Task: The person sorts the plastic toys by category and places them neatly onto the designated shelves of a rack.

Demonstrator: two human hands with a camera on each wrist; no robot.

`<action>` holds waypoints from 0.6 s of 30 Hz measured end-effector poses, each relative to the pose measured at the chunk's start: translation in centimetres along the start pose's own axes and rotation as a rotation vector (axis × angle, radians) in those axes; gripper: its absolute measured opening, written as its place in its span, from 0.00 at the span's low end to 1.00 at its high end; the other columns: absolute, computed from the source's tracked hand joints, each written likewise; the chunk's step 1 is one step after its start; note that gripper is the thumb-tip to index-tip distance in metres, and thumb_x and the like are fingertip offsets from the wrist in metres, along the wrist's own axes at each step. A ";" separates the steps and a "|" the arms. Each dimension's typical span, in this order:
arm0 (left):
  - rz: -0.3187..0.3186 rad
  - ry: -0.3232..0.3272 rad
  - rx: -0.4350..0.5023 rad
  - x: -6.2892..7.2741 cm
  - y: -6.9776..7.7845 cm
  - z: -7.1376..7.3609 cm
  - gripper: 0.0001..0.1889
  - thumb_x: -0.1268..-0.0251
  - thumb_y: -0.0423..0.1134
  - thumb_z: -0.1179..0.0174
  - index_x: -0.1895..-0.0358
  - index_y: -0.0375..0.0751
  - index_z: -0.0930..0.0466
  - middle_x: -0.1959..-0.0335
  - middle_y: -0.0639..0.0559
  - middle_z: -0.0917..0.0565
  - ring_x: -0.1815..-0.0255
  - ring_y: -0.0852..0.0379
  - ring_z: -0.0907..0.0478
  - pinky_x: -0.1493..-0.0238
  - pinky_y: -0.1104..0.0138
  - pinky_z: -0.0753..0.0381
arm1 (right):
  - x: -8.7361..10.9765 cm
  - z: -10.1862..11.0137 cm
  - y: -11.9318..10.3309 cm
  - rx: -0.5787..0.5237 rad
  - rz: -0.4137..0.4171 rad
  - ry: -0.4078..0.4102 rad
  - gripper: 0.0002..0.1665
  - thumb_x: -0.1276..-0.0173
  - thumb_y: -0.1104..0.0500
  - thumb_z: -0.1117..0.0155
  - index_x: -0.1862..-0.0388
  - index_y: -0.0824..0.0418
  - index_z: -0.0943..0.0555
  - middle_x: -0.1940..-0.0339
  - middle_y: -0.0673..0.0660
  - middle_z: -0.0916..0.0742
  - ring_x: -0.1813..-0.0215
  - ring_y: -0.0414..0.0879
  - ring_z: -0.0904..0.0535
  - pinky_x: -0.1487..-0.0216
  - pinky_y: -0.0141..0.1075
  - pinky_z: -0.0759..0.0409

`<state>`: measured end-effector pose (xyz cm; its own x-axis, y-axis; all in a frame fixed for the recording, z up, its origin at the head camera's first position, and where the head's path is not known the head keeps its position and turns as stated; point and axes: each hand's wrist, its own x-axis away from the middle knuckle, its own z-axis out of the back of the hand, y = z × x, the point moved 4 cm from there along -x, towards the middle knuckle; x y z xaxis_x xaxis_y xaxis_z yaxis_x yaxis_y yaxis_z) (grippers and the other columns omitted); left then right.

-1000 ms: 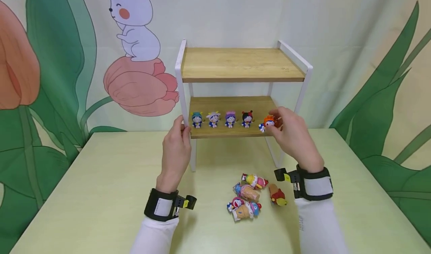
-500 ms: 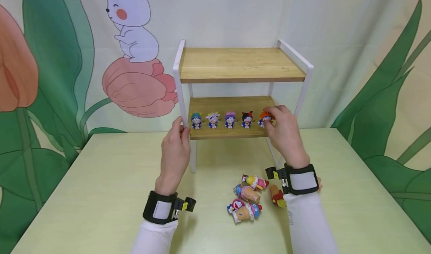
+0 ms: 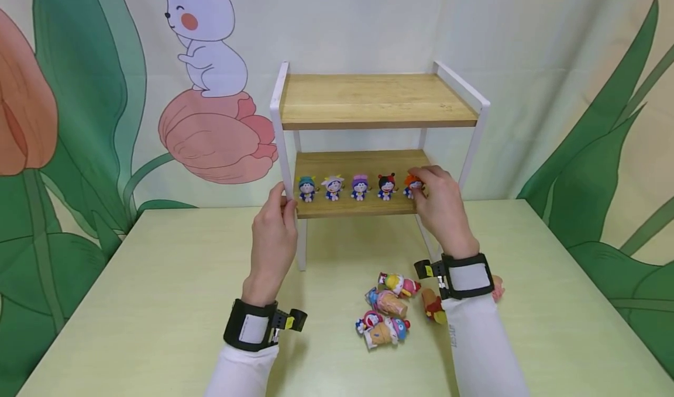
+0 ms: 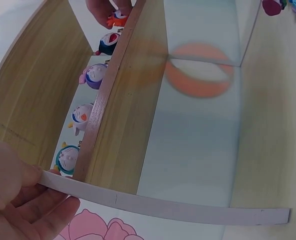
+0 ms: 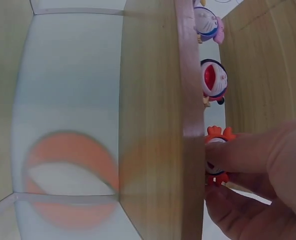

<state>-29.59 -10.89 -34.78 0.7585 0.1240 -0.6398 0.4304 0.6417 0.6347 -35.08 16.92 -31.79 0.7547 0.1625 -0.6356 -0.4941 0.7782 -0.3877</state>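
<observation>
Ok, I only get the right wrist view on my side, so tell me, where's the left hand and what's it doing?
Observer: The left hand grips the white left post.
Operator: Which figure is nearest to it?
Observer: The teal-hatted figure, at the left end of the row.
Operator: And anything lower down, in front?
Observer: Yes, a cluster of figures lies on the table.
</observation>
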 end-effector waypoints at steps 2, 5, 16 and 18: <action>0.000 -0.004 0.004 0.0 0.0 0.0 0.18 0.27 0.29 0.47 0.36 0.32 0.32 0.60 0.38 0.18 0.66 0.49 0.21 0.65 0.61 0.16 | 0.0 -0.1 0.0 0.003 0.000 0.001 0.17 0.36 0.72 0.35 0.48 0.70 0.18 0.51 0.67 0.17 0.50 0.60 0.21 0.51 0.51 0.20; 0.001 -0.003 0.005 0.0 0.0 0.0 0.18 0.27 0.29 0.47 0.36 0.32 0.32 0.59 0.38 0.18 0.66 0.49 0.20 0.65 0.61 0.16 | -0.2 -0.3 0.0 0.003 -0.011 -0.003 0.18 0.35 0.72 0.35 0.45 0.70 0.19 0.49 0.68 0.17 0.48 0.61 0.21 0.49 0.51 0.20; -0.004 -0.002 0.008 -0.1 0.0 0.1 0.18 0.26 0.30 0.48 0.36 0.32 0.32 0.60 0.39 0.18 0.66 0.49 0.20 0.66 0.61 0.16 | -0.2 -0.6 0.1 -0.050 -0.026 -0.010 0.20 0.34 0.71 0.37 0.42 0.70 0.22 0.46 0.68 0.18 0.46 0.61 0.21 0.47 0.51 0.21; 0.000 -0.005 0.007 -0.1 0.0 0.0 0.18 0.26 0.30 0.48 0.36 0.32 0.33 0.60 0.39 0.18 0.66 0.49 0.21 0.66 0.61 0.16 | -0.2 -0.7 0.1 -0.054 -0.033 -0.015 0.21 0.33 0.72 0.37 0.41 0.69 0.22 0.46 0.68 0.18 0.46 0.61 0.21 0.48 0.51 0.20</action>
<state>-29.64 -10.92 -34.77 0.7607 0.1203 -0.6379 0.4339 0.6367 0.6375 -35.56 16.59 -32.20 0.7772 0.1466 -0.6119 -0.4908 0.7497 -0.4439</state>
